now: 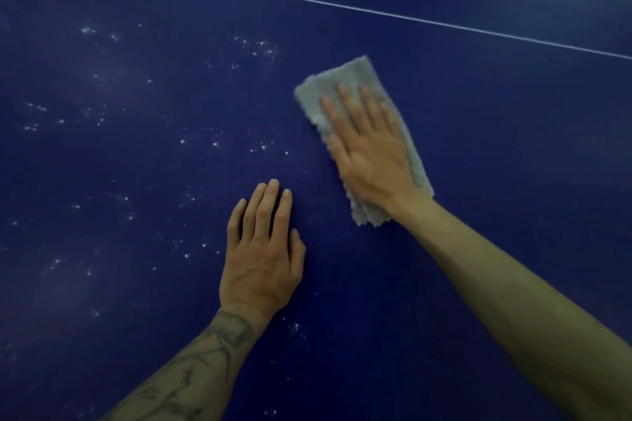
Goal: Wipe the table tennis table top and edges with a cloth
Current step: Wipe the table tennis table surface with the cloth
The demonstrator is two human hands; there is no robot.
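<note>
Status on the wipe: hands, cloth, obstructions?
Right hand flat, pressing grey cloth on blue table top. Left hand flat on table top. White specks left of cloth; nothing blocking.

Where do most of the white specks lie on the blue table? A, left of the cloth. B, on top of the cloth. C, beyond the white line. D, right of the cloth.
A: the white specks scatter over the table top to the left of the grey cloth, which the right hand presses flat.
</note>
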